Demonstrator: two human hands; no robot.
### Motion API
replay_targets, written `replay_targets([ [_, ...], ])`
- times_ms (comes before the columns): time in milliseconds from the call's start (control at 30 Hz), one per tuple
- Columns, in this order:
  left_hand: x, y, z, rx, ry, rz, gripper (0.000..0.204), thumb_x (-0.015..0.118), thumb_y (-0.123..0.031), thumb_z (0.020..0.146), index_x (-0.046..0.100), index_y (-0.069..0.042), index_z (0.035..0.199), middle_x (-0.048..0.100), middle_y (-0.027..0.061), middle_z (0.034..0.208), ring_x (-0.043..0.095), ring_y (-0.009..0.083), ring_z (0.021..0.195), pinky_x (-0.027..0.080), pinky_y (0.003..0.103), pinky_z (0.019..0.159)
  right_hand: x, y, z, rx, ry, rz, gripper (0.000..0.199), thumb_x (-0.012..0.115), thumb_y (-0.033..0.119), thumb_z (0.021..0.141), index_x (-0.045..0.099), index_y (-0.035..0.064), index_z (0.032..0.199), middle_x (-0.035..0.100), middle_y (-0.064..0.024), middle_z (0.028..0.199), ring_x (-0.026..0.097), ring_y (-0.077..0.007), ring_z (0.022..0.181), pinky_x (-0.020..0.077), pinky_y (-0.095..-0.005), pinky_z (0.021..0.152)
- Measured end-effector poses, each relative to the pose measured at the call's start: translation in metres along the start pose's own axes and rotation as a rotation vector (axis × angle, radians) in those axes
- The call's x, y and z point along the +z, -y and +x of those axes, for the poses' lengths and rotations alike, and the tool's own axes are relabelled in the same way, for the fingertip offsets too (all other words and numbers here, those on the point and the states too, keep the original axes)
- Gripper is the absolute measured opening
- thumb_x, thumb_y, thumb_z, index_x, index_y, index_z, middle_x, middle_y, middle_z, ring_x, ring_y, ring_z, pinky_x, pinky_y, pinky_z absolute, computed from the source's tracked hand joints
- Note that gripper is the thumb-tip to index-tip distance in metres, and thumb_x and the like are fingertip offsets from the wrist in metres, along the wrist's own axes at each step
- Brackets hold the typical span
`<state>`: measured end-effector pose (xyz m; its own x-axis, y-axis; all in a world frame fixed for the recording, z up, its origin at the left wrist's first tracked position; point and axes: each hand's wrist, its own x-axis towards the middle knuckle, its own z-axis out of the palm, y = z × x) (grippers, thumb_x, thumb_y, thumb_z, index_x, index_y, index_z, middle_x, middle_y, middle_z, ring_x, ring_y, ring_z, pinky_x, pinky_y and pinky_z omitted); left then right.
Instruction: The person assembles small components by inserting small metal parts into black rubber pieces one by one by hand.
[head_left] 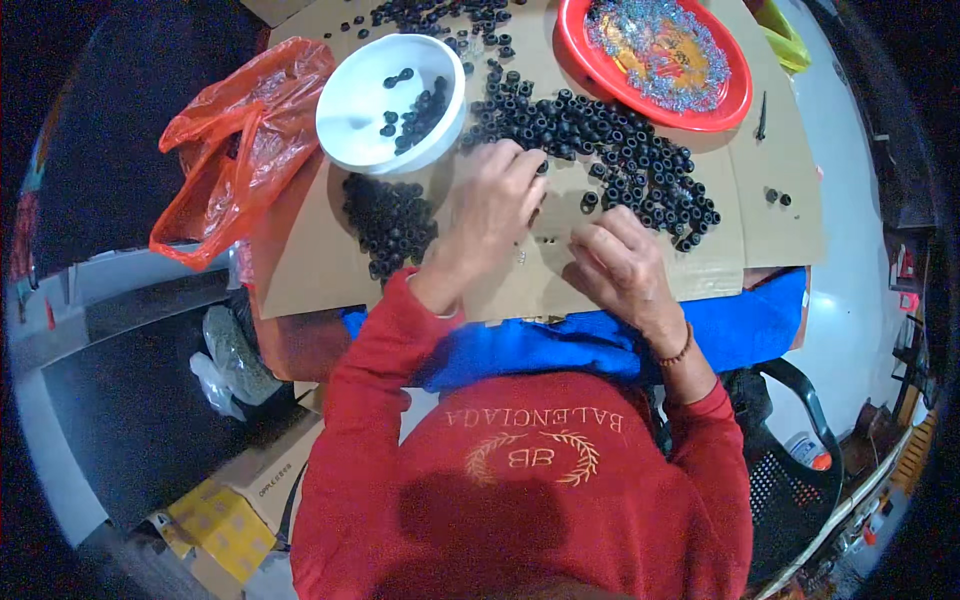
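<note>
2 containers are seen: a white bowl (390,103) holding few black rings (415,115), a red plate (655,60) of silvery bits; each hand's grip cannot be told.

An orange-red plastic bag (235,140) lay crumpled at the cardboard sheet's left edge. A clear plastic bag (232,355) sat below it on the floor. A yellow printed carton (222,525) rested at lower left, beside a brown cardboard box (275,470).
</note>
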<state>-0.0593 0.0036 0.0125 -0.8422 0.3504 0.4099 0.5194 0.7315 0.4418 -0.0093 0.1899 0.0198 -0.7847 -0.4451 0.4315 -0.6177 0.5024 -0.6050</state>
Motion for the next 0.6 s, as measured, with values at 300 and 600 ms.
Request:
replay_targets([
  [300,0.006,-0.013,0.000,-0.029,0.019,-0.016,0.014,0.062,-0.006,0.077,0.061,-0.002,0.090,0.060,0.0090,0.083,0.058,0.0240,0.074,0.047,0.034,0.065,0.015,-0.015,-0.016,-0.094,-0.112,0.079,0.019,0.068,0.000,0.065,0.056,0.0014,0.080,0.052,-0.0096,0.073,0.049,-0.0264,0.063,0.0398,-0.0342,0.055],
  [600,0.003,-0.014,-0.028,-0.833,0.050,-1.257,0.008,0.060,-0.001,0.084,0.062,0.000,0.091,0.062,0.0036,0.085,0.056,0.0071,0.067,0.046,0.021,0.057,0.019,-0.018,-0.017,0.003,-0.142,0.107,0.023,0.068,0.000,0.064,0.057,0.0016,0.084,0.053,-0.0087,0.077,0.050,-0.0255,0.068,0.0408,-0.0353,0.060],
])
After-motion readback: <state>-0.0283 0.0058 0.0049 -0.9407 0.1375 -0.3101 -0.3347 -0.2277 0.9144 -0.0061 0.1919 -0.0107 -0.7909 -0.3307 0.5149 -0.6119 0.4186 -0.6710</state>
